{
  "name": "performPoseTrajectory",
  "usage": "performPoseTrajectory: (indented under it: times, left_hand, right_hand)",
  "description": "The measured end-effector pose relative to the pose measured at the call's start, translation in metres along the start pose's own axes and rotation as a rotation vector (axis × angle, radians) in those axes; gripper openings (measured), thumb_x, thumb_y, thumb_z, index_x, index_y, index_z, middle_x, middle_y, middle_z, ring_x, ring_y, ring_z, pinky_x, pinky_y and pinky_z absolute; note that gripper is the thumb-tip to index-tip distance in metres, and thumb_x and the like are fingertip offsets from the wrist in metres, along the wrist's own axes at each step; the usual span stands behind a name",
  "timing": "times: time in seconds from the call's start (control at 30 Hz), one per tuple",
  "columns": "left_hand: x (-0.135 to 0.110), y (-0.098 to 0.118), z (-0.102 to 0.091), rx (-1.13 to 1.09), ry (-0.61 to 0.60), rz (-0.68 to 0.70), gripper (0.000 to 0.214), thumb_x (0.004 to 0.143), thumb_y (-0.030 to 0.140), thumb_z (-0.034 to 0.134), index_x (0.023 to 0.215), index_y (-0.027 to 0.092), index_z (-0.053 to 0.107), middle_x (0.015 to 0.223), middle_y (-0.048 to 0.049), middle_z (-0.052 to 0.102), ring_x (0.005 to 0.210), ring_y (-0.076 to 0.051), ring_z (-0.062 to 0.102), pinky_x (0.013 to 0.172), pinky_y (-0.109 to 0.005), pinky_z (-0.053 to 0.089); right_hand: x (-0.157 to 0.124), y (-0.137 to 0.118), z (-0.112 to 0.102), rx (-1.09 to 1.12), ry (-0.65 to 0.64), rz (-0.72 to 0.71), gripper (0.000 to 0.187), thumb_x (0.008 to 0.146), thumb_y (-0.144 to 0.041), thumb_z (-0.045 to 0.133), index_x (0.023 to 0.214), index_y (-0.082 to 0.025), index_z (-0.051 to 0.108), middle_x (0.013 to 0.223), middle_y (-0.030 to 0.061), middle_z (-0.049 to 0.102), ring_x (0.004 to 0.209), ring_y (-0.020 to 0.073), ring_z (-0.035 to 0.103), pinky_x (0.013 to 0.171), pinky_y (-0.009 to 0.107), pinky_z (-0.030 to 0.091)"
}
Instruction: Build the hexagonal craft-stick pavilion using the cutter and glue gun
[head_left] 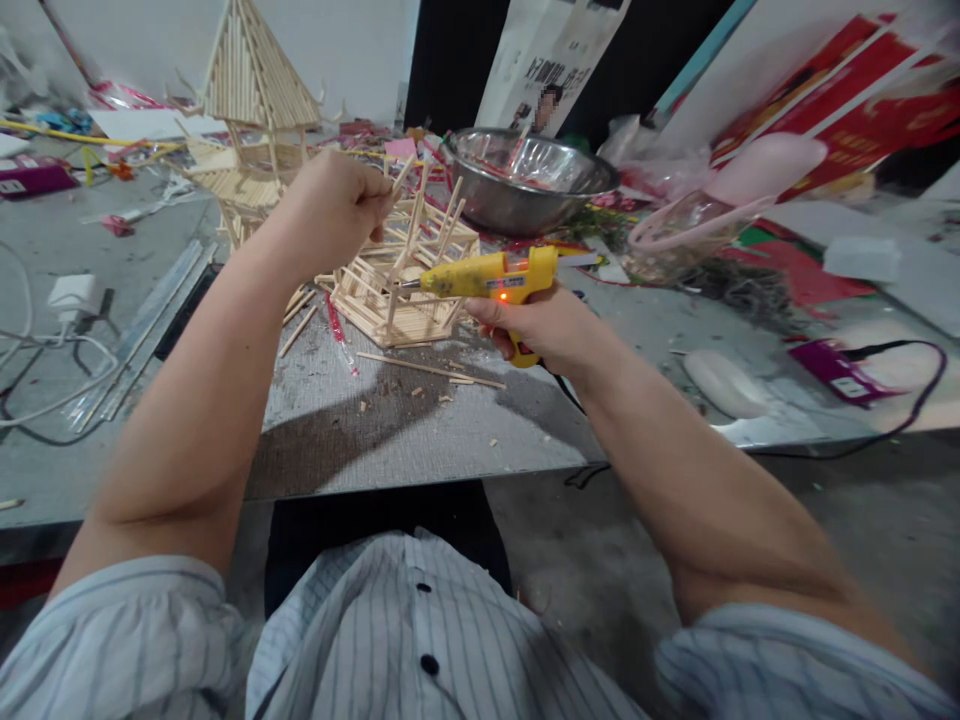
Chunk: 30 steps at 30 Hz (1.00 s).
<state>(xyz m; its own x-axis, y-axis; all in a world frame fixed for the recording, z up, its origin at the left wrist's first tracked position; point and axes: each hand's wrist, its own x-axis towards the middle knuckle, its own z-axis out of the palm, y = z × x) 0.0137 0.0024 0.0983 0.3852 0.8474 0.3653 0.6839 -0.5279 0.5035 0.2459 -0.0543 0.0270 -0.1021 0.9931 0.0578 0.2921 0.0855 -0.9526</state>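
Note:
A yellow hot glue gun (487, 275) with a lit orange light is gripped in my right hand (551, 325). Its nozzle points left, at the near side of a small wooden-stick model (420, 325) with upright posts. Above that model's left side, my left hand (341, 205) is closed, pinching a short wooden stick (403, 178) between thumb and fingers. Whether the stick touches the model is hard to tell. Behind my left forearm stands a taller stick-built pavilion (259, 75) with a pointed roof.
Loose sticks (431, 370) and offcuts lie before the model. A steel bowl (532, 180) stands behind it. To the right are a pink-handled basket (697, 235), a white computer mouse (724, 383) and a purple box (844, 372). A white charger (77, 296) with cables lies left.

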Motion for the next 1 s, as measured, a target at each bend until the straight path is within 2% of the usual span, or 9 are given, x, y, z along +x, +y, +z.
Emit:
performPoseTrajectory:
  times: [0.17,0.27,0.47,0.6,0.73,1.0]
  left_hand:
    - [0.0001,-0.0012,0.0009,0.034,-0.001,0.005,0.033,0.091,0.025,0.047,0.062,0.014,0.06,0.045,0.0028,0.044,0.051,-0.006,0.035,0.062,-0.025,0.028]
    - [0.0004,-0.0013,0.0013,0.081,0.003,0.012,0.032,0.09,0.025,0.047,0.066,0.012,0.063,0.048,0.0031,0.045,0.054,-0.005,0.037,0.063,-0.023,0.027]
    - [0.001,0.0037,0.0001,0.09,-0.011,0.016,0.024,0.084,0.012,0.051,0.062,0.015,0.061,0.048,0.004,0.045,0.051,-0.006,0.037,0.058,-0.024,0.026]
    - [0.0003,0.0028,0.0003,0.093,-0.005,-0.005,0.024,0.086,0.019,0.051,0.067,0.014,0.065,0.047,0.004,0.044,0.052,-0.007,0.036,0.061,-0.024,0.026]
    - [0.0004,0.0012,0.0016,0.1,-0.007,0.011,0.025,0.085,0.018,0.049,0.068,0.012,0.066,0.048,0.0039,0.044,0.053,-0.006,0.036,0.06,-0.023,0.026]
    - [0.0011,0.0038,-0.001,0.208,-0.092,0.038,0.028,0.087,0.022,0.045,0.081,0.011,0.07,0.066,-0.0012,0.059,0.056,-0.005,0.036,0.061,-0.022,0.028]
  right_hand:
    - [0.0019,-0.0018,0.0012,0.01,-0.01,0.018,0.038,0.067,-0.052,0.081,0.085,-0.023,0.065,0.051,-0.0044,0.048,0.038,0.0073,0.039,0.032,0.021,0.026]
    - [0.0014,-0.0008,0.0002,0.035,-0.004,0.001,0.037,0.067,-0.05,0.082,0.08,-0.023,0.061,0.052,-0.0046,0.046,0.037,0.0062,0.039,0.031,0.021,0.025]
    - [0.0005,-0.0023,0.0001,0.027,-0.004,0.0,0.041,0.066,-0.052,0.081,0.068,-0.022,0.054,0.049,-0.005,0.046,0.036,0.0057,0.038,0.031,0.021,0.026]
    - [-0.0006,-0.0057,0.0,0.035,-0.008,-0.012,0.044,0.065,-0.055,0.081,0.064,-0.022,0.052,0.048,-0.0053,0.046,0.036,0.0057,0.038,0.031,0.021,0.027]
    - [-0.0002,-0.0063,-0.0021,0.018,-0.009,0.003,0.046,0.065,-0.057,0.08,0.06,-0.021,0.051,0.048,-0.0041,0.047,0.035,0.0056,0.039,0.031,0.021,0.027]
    - [-0.0004,-0.0045,-0.0061,0.019,0.014,0.027,0.049,0.061,-0.058,0.082,0.06,-0.02,0.052,0.048,-0.0045,0.05,0.033,0.0048,0.04,0.031,0.021,0.028]
